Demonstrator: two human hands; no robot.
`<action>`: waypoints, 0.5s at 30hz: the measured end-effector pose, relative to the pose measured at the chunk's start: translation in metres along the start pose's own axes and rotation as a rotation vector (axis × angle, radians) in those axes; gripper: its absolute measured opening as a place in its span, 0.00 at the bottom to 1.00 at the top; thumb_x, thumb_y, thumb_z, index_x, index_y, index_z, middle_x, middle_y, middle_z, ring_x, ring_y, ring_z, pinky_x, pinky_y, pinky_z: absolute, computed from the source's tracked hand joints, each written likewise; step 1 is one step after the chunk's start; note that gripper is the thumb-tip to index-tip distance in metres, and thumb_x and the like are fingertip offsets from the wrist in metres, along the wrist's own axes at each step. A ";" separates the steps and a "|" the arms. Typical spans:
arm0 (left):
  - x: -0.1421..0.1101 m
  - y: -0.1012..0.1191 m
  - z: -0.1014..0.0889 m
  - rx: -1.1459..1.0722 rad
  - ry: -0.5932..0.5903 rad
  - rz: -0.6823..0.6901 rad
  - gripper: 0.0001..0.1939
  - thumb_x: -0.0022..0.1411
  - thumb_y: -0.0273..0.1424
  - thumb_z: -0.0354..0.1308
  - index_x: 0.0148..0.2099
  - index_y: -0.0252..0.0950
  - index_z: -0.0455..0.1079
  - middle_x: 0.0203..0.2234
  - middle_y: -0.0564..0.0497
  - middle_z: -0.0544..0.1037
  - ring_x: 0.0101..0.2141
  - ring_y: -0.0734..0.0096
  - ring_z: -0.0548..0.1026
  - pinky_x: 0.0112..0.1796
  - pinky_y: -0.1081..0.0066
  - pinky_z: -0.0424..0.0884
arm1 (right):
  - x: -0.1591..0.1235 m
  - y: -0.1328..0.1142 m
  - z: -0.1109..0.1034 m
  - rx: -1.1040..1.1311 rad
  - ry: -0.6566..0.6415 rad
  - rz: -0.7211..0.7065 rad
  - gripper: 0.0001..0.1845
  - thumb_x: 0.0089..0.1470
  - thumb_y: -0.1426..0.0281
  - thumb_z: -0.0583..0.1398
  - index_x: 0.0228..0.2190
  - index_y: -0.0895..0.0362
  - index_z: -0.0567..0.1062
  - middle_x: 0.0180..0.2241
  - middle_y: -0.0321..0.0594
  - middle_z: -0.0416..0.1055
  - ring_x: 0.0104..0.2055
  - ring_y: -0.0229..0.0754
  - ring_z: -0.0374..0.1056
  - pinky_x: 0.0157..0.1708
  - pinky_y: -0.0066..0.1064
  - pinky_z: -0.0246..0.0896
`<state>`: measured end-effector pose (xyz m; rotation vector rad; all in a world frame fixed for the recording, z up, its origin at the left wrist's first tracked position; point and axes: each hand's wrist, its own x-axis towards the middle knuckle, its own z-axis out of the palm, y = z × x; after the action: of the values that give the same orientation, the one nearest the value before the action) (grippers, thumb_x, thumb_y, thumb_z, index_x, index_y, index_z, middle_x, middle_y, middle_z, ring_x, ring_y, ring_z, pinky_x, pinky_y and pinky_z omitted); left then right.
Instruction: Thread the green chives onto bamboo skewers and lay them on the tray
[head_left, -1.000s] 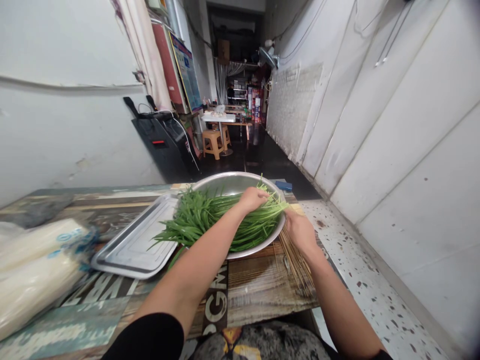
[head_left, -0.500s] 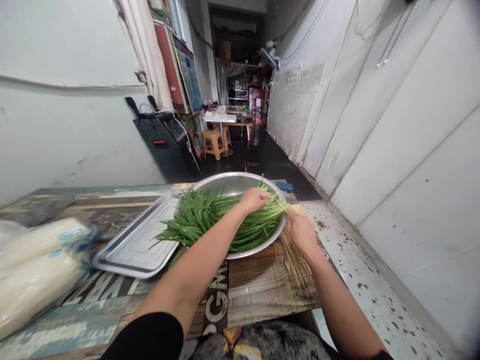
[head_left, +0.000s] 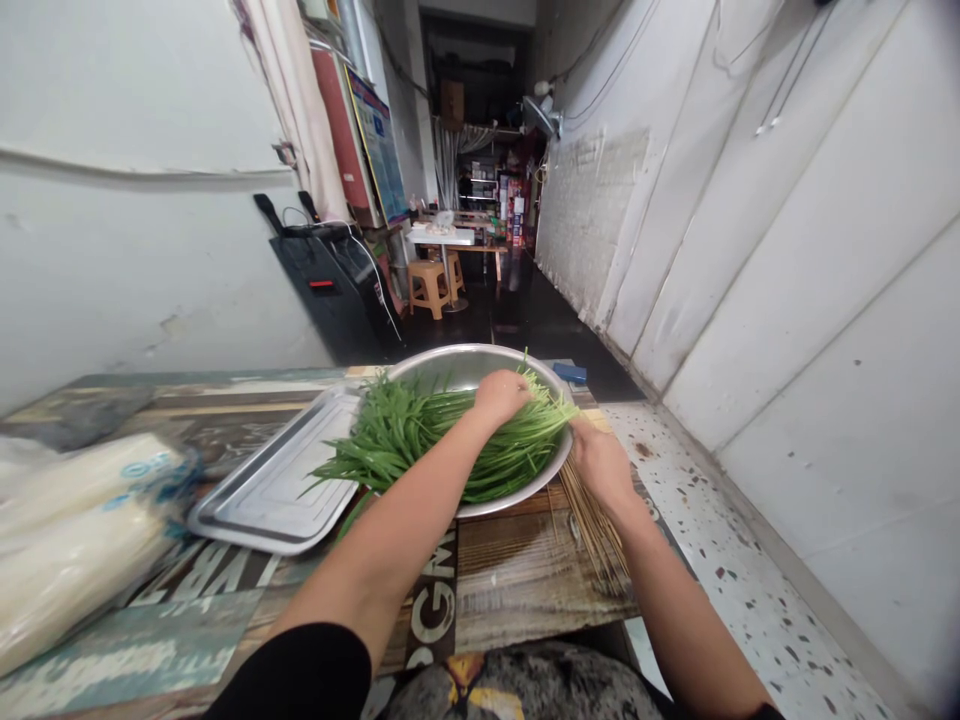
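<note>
A round metal bowl [head_left: 465, 365] full of long green chives [head_left: 420, 440] sits at the table's far edge. My left hand [head_left: 501, 392] reaches over the bowl, its fingers curled down onto the cut ends of the chives. My right hand [head_left: 600, 462] rests at the bowl's right rim, over a pile of thin bamboo skewers [head_left: 596, 530]; its fingers are turned away and hidden from me.
An empty steel tray [head_left: 277, 495] lies left of the bowl on the printed table [head_left: 495, 580]. White plastic-wrapped packs [head_left: 75, 540] lie at the near left. A black machine [head_left: 330, 285] stands against the left wall. A speckled floor [head_left: 720, 560] runs along the right.
My left hand has shifted slightly up and left on the chive ends. The right hand has hardly moved.
</note>
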<state>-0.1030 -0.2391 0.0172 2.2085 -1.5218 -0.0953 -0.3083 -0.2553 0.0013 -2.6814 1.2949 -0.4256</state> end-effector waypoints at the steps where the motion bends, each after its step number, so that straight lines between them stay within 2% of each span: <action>1: 0.000 0.000 0.003 0.039 -0.014 -0.004 0.14 0.57 0.38 0.61 0.43 0.39 0.80 0.38 0.46 0.81 0.41 0.61 0.76 0.43 0.70 0.68 | 0.000 0.000 0.000 -0.002 -0.004 0.002 0.23 0.63 0.69 0.45 0.53 0.51 0.72 0.36 0.43 0.78 0.38 0.44 0.72 0.33 0.28 0.55; 8: -0.002 0.008 0.008 0.215 -0.084 0.011 0.11 0.57 0.33 0.60 0.41 0.39 0.80 0.41 0.41 0.79 0.47 0.56 0.74 0.47 0.67 0.66 | 0.001 0.001 0.001 -0.008 -0.014 0.013 0.23 0.64 0.69 0.46 0.54 0.50 0.72 0.37 0.43 0.78 0.39 0.44 0.73 0.35 0.29 0.56; 11: -0.002 0.008 0.007 0.197 -0.105 -0.031 0.12 0.57 0.35 0.62 0.41 0.38 0.80 0.41 0.41 0.80 0.46 0.56 0.74 0.47 0.67 0.66 | 0.001 0.001 0.000 0.007 -0.023 0.002 0.23 0.64 0.68 0.45 0.53 0.50 0.73 0.38 0.43 0.78 0.39 0.44 0.72 0.36 0.29 0.56; 15: 0.001 0.001 0.010 0.097 -0.097 -0.050 0.15 0.56 0.29 0.61 0.46 0.38 0.78 0.42 0.43 0.80 0.46 0.58 0.75 0.47 0.69 0.66 | 0.000 0.000 0.000 0.004 -0.022 0.008 0.23 0.64 0.68 0.45 0.53 0.51 0.72 0.37 0.44 0.78 0.38 0.45 0.72 0.35 0.29 0.56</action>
<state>-0.1068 -0.2432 0.0089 2.3499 -1.5529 -0.1487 -0.3086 -0.2559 0.0017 -2.6691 1.2966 -0.3965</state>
